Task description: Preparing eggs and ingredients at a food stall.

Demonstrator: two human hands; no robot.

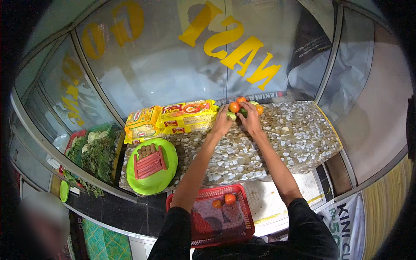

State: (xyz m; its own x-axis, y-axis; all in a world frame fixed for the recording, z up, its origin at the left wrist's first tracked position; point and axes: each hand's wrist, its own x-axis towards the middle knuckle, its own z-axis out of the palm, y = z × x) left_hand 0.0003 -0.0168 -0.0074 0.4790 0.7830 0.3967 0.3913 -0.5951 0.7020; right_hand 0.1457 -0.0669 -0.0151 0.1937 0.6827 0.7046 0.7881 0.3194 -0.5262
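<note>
At the far edge of the pebble-patterned counter (299, 143), both my hands reach around a small pile of vegetables. My left hand (222, 122) is closed at the pile's left side, its fingers against a pale green vegetable (232, 116). Bent over a darker green vegetable (243, 113) are the fingers of my right hand (252, 121); its exact kind is partly hidden. Orange-red tomatoes lie close by: one tomato (234, 107) between my hands, another tomato (241, 99) behind it, and a third tomato (259, 109) beside my right fingers.
Yellow noodle packs (186, 113) lie left of my hands. Nearer stands a green plate (151, 184) with sausages (149, 165) and meatballs (146, 150). A red basket (249, 216) below holds tomatoes (230, 198). Leafy greens (102, 154) sit left, behind framed glass (151, 65).
</note>
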